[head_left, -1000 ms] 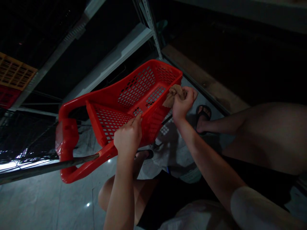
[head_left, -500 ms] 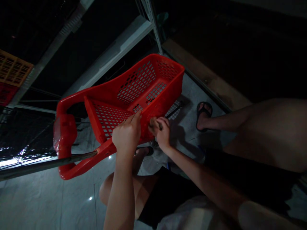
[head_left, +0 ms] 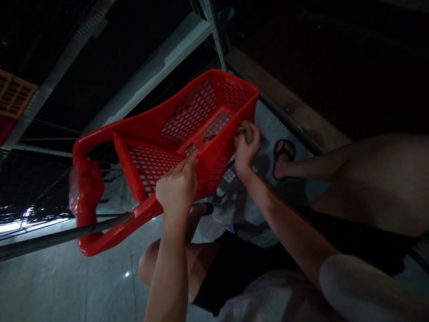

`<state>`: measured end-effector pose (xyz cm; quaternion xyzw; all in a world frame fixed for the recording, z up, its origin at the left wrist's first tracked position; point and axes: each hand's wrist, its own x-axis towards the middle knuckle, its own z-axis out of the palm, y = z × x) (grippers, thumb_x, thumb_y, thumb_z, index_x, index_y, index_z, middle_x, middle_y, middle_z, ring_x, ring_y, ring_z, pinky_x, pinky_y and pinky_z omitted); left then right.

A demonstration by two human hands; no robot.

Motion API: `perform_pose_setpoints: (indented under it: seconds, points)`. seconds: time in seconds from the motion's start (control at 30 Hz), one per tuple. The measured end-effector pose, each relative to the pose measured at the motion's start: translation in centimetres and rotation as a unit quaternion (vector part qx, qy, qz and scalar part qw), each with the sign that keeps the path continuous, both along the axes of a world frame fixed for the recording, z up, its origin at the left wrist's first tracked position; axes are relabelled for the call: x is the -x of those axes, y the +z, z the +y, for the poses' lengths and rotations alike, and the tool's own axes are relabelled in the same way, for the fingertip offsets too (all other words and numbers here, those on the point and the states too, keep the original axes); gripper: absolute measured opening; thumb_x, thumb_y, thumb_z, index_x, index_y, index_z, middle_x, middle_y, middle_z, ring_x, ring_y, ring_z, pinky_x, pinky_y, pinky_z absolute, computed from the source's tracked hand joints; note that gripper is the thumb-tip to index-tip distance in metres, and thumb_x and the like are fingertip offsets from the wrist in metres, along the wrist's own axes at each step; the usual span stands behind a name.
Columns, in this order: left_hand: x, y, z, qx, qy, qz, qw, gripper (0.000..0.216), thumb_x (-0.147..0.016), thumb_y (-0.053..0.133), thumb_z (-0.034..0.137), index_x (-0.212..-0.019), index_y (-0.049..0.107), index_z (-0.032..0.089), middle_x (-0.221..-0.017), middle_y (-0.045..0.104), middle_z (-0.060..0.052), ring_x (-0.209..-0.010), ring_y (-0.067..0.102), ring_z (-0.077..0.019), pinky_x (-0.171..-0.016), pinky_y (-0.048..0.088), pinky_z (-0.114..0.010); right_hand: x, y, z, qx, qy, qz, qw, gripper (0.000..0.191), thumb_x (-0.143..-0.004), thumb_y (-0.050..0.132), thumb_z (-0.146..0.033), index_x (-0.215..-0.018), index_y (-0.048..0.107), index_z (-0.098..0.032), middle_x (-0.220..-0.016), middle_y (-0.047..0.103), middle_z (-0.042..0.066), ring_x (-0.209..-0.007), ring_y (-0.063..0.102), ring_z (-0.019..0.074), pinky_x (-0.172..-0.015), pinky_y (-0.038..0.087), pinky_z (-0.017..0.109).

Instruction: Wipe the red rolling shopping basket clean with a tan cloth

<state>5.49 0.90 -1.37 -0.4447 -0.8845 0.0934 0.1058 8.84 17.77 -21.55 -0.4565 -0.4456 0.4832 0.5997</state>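
A red plastic shopping cart [head_left: 219,158] with perforated walls stands tilted across the view, its handle at the left. My left hand [head_left: 177,183] is closed over the near rim of its basket. Against the outer side wall, close to the far end, my right hand [head_left: 248,145] grips a crumpled brown cloth [head_left: 247,129]. The cloth appears to touch the red plastic; the fingers partly hide it. A folding child-seat flap [head_left: 129,165] is inside the basket near the handle.
A grey metal pole [head_left: 67,235] reaches the cart's rim from the left. Metal shelving [head_left: 167,62] stands behind, with an orange crate [head_left: 15,94] at far left. My sandalled foot [head_left: 283,158] is on the tiled floor at right, beside a wooden board [head_left: 284,107].
My right hand has slid the brown cloth up and right along the cart's outer side, toward the far end. My left hand keeps its hold on the rim.
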Motion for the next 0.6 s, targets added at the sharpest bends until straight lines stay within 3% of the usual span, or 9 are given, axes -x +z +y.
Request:
perform_pose_setpoints:
  seconds: [0.07, 0.13, 0.27, 0.37, 0.47, 0.6]
  points:
    - [0.1, 0.0, 0.2, 0.006, 0.006, 0.005, 1.000, 0.043, -0.106, 0.040, 0.036, -0.144, 0.062, 0.036, -0.115, 0.080, -0.006, -0.080, 0.073, -0.0210, -0.067, 0.049, -0.031, 0.3, 0.0, -1.6, -0.016, 0.035, -0.001, 0.999, 0.043, -0.089, 0.055, -0.025, -0.132, 0.056, -0.026, -0.145, 0.054, 0.010, -0.140, 0.049, 0.0206, -0.118, 0.041, 0.047]
    - [0.3, 0.0, 0.4, 0.007, 0.004, 0.012, 1.000, 0.044, -0.106, 0.040, 0.035, -0.145, 0.060, 0.036, -0.117, 0.079, -0.006, -0.079, 0.073, -0.0208, -0.068, 0.049, -0.030, 0.6, 0.0, -1.8, -0.010, 0.059, 0.017, 0.998, 0.042, -0.092, 0.057, -0.031, -0.133, 0.055, -0.026, -0.145, 0.054, 0.010, -0.140, 0.050, 0.0206, -0.117, 0.042, 0.045]
    - [0.3, 0.1, 0.6, 0.004, -0.005, 0.009, 1.000, 0.044, -0.107, 0.038, 0.035, -0.145, 0.061, 0.036, -0.119, 0.079, -0.006, -0.081, 0.072, -0.0210, -0.070, 0.050, -0.031, 1.4, 0.1, 1.1, 0.050, 0.054, 0.047, 0.996, 0.028, -0.095, 0.052, -0.034, -0.120, 0.058, -0.023, -0.118, 0.064, 0.007, -0.111, 0.064, 0.0176, -0.093, 0.056, 0.035]
    - [0.0, 0.1, 1.0, 0.009, 0.002, 0.004, 1.000, 0.044, -0.107, 0.039, 0.034, -0.145, 0.061, 0.035, -0.115, 0.080, -0.007, -0.080, 0.073, -0.0209, -0.068, 0.050, -0.030, 1.4, 0.3, 0.9, 0.043, 0.028, 0.005, 0.999, 0.019, -0.088, 0.054, -0.023, -0.105, 0.060, -0.022, -0.107, 0.061, 0.004, -0.103, 0.061, 0.0165, -0.091, 0.055, 0.034]
    - [-0.1, 0.1, 1.4, 0.011, 0.011, 0.004, 1.000, 0.044, -0.106, 0.039, 0.034, -0.145, 0.061, 0.033, -0.113, 0.080, -0.008, -0.081, 0.073, -0.0206, -0.068, 0.050, -0.029, 0.3, 0.0, -4.4, 0.035, 0.066, -0.034, 0.997, 0.018, -0.075, 0.058, -0.014, -0.091, 0.061, -0.022, -0.105, 0.059, 0.003, -0.104, 0.058, 0.0178, -0.095, 0.053, 0.034]
    - [0.1, 0.1, 1.5, 0.003, 0.006, -0.002, 1.000, 0.046, -0.108, 0.035, 0.037, -0.145, 0.061, 0.033, -0.113, 0.080, -0.009, -0.080, 0.072, -0.0208, -0.068, 0.050, -0.030, -1.5, -1.3, -13.5, 0.076, 0.197, -0.030, 0.977, 0.021, -0.070, 0.057, -0.015, -0.089, 0.063, -0.023, -0.105, 0.059, 0.004, -0.099, 0.060, 0.0198, -0.085, 0.054, 0.033]
